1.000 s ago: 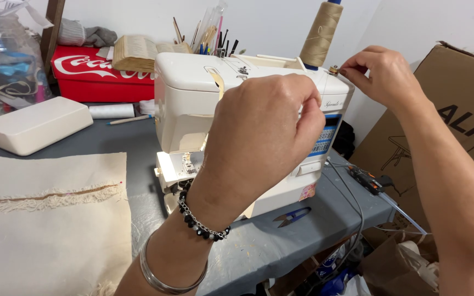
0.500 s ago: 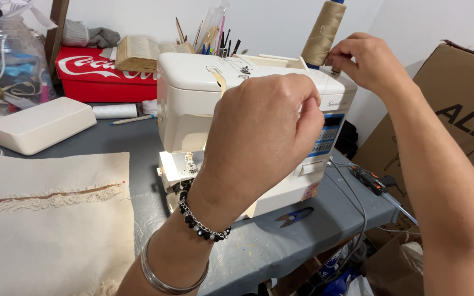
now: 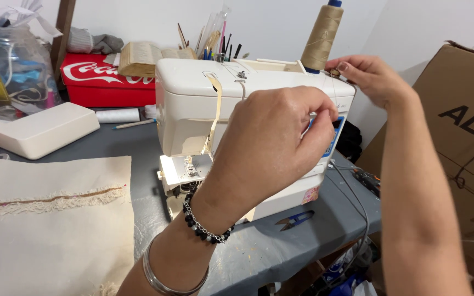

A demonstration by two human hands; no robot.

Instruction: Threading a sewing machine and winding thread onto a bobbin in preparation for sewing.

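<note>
Cream cloth flat on desk, left | left hand fisted before sewing machine, seemingly pinching thread, unclear | right hand pinching thread beside tan spool | keep taut, guide slowly.

Cream sewing machine upright on table; beige thread cone behind.

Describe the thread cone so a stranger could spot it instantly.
Find the cream sewing machine mid-table. At its back right corner, beside the right hand, stands the thread cone. It is the only tall, tapering beige spool, with a blue tip on top.
</note>
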